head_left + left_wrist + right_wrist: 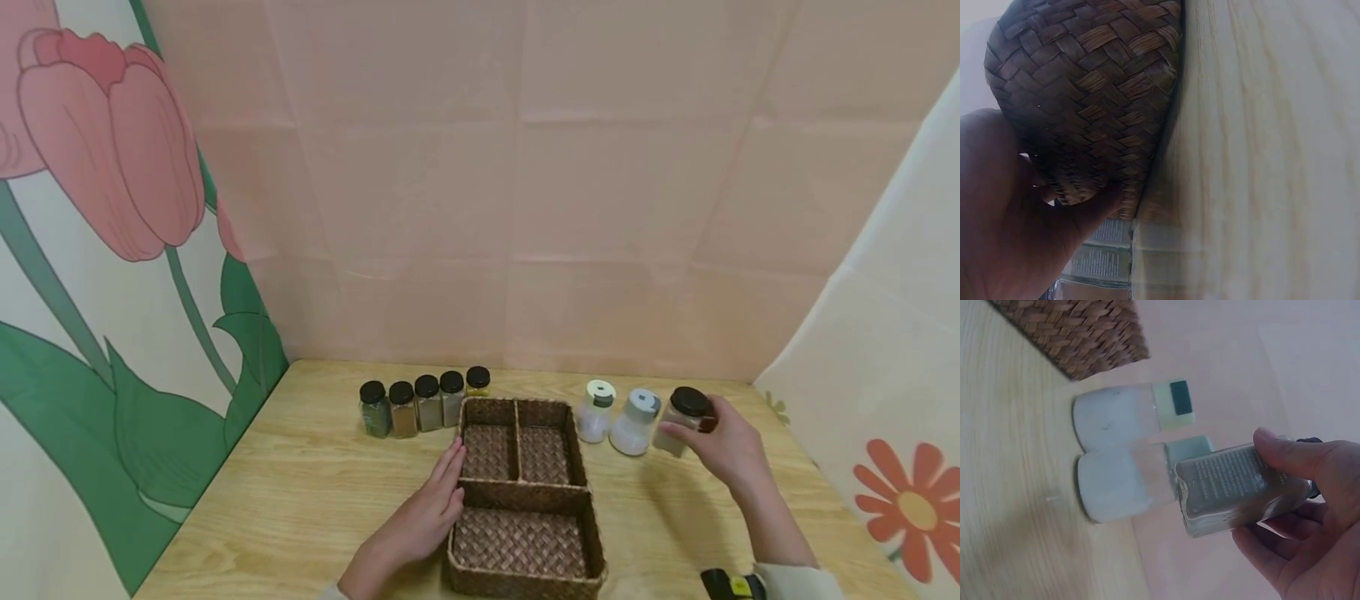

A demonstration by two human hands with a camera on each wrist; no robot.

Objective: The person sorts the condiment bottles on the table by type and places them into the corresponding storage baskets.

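A woven brown basket [525, 533] with three compartments lies on the table, and nothing lies in its compartments. Along its left wall rests my left hand [420, 508], fingers fairly straight against the weave; the left wrist view shows the hand [1029, 212] touching the basket's outer side [1091, 94]. My right hand [723, 446] pinches a square glass spice jar [675, 425] with a black lid, to the right of two white-filled shakers. In the right wrist view this jar [1229, 487] is tilted and raised off the table, thumb on one side and fingers on the other.
Two shakers with pale caps, one [596, 412] nearer the basket and one [633, 423] beside it, stand right of the basket. Several black-lidded spice jars [403, 408] form a row at its back left. A wooden table [300, 500] meets a pink cloth backdrop [517, 208].
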